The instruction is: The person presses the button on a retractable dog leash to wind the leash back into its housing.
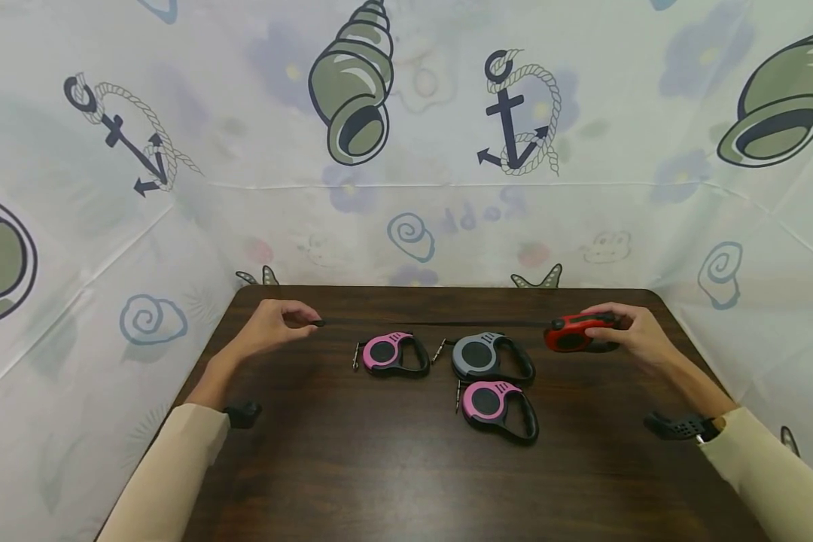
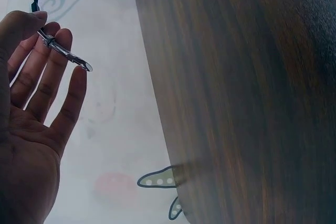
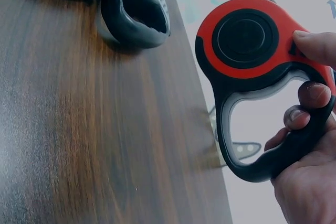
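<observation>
A red and black retractable dog leash [image 1: 570, 334] is held up over the table's right side by my right hand [image 1: 626, 331]. In the right wrist view, fingers curl round the handle of the red leash [image 3: 247, 40] and the thumb lies by its button. From its body a thin black cord [image 1: 440, 324] stretches left, drawn out straight. My left hand [image 1: 278, 325] pinches the cord's end between thumb and fingers. A silver metal clip [image 2: 65, 53] hangs from that end across the fingers in the left wrist view.
Between the hands, on the dark wooden table [image 1: 352, 467], lie a pink leash [image 1: 382, 351], a grey leash [image 1: 476, 354] and a second pink leash [image 1: 485, 401] just below the grey one. Patterned white cloth [image 1: 447, 226] hangs behind and at both sides.
</observation>
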`<act>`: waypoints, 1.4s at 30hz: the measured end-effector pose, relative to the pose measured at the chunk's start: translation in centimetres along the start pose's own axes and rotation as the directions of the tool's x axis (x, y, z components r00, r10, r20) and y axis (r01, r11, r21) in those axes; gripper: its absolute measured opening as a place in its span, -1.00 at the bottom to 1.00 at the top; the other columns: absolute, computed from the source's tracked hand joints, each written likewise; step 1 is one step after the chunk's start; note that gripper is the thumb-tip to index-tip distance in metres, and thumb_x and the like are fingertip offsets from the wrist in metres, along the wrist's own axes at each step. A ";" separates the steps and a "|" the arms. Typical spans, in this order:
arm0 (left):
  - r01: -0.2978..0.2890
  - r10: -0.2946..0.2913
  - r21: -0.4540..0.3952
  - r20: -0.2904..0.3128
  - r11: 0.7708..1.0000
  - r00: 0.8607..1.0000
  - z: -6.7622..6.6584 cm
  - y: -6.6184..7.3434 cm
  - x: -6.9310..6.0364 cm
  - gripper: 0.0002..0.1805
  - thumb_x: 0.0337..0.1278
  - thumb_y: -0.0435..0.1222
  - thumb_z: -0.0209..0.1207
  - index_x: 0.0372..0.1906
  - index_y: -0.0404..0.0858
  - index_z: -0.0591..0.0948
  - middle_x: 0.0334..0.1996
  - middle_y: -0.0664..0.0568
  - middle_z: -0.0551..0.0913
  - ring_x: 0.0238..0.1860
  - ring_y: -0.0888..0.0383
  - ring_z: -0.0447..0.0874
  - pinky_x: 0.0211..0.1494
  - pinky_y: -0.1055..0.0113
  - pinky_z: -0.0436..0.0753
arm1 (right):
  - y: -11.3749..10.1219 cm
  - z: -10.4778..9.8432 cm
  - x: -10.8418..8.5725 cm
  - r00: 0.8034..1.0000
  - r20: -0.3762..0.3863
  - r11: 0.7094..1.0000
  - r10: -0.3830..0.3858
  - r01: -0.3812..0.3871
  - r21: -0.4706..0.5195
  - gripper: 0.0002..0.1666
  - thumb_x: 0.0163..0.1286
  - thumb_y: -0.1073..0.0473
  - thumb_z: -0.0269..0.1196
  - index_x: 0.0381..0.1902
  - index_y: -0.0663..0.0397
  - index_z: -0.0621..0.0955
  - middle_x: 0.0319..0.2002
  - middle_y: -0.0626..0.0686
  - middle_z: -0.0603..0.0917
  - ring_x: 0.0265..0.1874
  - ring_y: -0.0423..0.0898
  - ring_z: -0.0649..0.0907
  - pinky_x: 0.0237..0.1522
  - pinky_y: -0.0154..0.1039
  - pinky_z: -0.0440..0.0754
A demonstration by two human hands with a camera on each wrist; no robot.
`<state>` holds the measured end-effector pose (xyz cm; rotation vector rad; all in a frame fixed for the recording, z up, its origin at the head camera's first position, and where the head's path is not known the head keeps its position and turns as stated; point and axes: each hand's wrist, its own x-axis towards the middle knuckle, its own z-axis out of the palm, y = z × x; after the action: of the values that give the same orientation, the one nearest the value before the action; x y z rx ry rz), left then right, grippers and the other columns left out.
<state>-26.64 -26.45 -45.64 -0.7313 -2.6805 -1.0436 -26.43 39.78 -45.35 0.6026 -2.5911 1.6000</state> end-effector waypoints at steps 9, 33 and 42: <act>-0.006 0.007 -0.039 0.020 0.999 1.000 0.6 0.8 0.5 -0.81 0.15 -0.48 0.49 -0.15 -0.22 0.82 -0.23 0.04 0.85 -0.23 0.15 0.80 -0.13 0.39 0.71 | -0.6 0.9 0.2 1.000 0.019 1.000 -0.006 0.005 0.006 -0.59 0.43 0.33 0.41 0.19 0.34 0.65 -0.13 -0.25 0.78 -0.30 -0.17 0.74 -0.29 -0.24 0.73; -0.024 0.026 -0.063 0.032 0.998 0.999 1.9 2.8 1.1 -0.82 0.19 -0.45 0.47 -0.14 -0.19 0.82 -0.22 0.07 0.84 -0.20 0.16 0.79 -0.05 -0.04 0.75 | -1.7 3.2 0.9 0.996 0.056 0.996 -0.067 0.063 0.069 -0.61 0.41 0.39 0.39 0.16 0.37 0.65 -0.20 -0.13 0.81 -0.41 -0.07 0.66 -0.40 -0.26 0.63; 0.014 -0.009 -0.110 0.049 0.994 0.999 2.6 4.0 1.2 -0.83 0.20 -0.43 0.47 -0.13 -0.17 0.83 -0.23 0.07 0.84 -0.19 0.16 0.80 -0.04 0.01 0.76 | -2.4 4.3 1.1 0.995 0.072 0.994 -0.070 0.064 0.094 -0.60 0.40 0.39 0.40 0.17 0.40 0.65 -0.19 -0.12 0.81 -0.32 -0.12 0.74 -0.27 -0.24 0.74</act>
<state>-25.67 -21.76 -44.80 -0.7715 -2.6881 -1.1995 -25.88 34.78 -45.09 0.7625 -2.5308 1.7148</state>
